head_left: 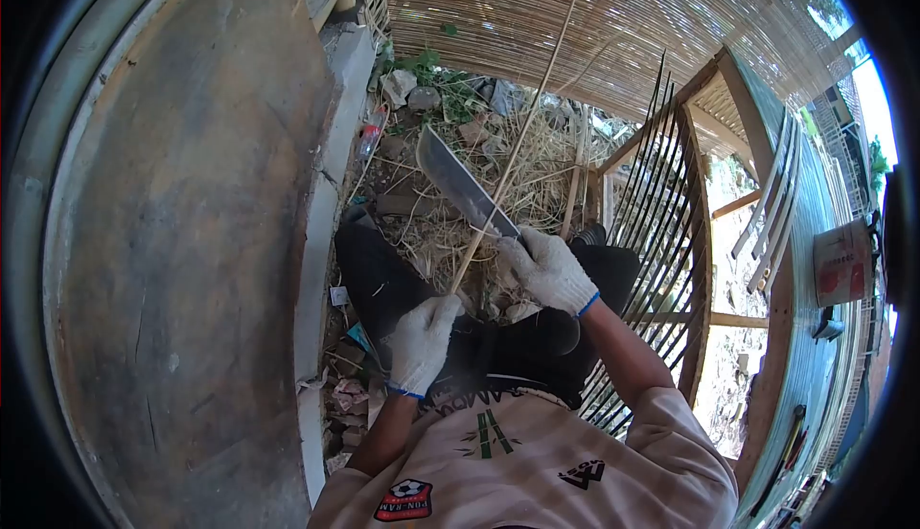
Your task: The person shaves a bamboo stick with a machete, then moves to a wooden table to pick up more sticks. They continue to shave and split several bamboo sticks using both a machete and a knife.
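Note:
My left hand (422,342), in a white knit glove, is closed round the lower end of a long thin bamboo strip (532,112). The strip slants up and to the right, far past my knees. In the same kind of glove, my right hand (548,270) grips the handle end of a machete (460,184). Its broad grey blade points up and to the left and crosses the strip a little above my left hand. The handle itself is mostly hidden by the glove.
Shavings and dry straw (546,179) litter the ground before my knees. A concrete wall (192,241) runs along the left. On the right stands a slatted wooden frame (671,232), with a red and white container (843,261) beyond it. A bamboo screen (479,11) closes the far side.

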Available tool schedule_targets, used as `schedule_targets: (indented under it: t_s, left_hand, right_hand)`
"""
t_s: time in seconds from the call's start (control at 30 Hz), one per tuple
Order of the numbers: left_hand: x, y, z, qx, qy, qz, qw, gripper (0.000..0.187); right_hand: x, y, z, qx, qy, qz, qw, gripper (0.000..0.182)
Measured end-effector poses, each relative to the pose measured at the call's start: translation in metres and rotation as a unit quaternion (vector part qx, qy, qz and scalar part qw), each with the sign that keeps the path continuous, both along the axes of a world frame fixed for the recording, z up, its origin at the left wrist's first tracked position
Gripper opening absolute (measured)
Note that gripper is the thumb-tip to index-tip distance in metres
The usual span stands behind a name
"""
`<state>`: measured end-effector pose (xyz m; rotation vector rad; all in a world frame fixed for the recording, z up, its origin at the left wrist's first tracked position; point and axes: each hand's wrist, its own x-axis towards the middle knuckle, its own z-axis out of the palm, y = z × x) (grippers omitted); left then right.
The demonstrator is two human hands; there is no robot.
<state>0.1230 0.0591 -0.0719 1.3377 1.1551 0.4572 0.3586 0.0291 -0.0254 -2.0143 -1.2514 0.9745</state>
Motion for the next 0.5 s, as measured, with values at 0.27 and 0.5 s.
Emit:
schedule_targets:
  t_s: [0.27, 0.5]
  left_hand:
    - [0.002, 0.006, 0.002, -0.070, -0.026, -0.047, 0.996, 0.044]
    - [0.002, 0.009, 0.004, -0.172, -0.032, -0.057, 0.983, 0.048]
  right_hand:
    - [0.004, 0.001, -0.003, 0.063, 0.147, -0.117, 0.980, 0.032]
    - [0.009, -0.001, 0.001, 0.161, 0.283, -0.185, 0.927, 0.043]
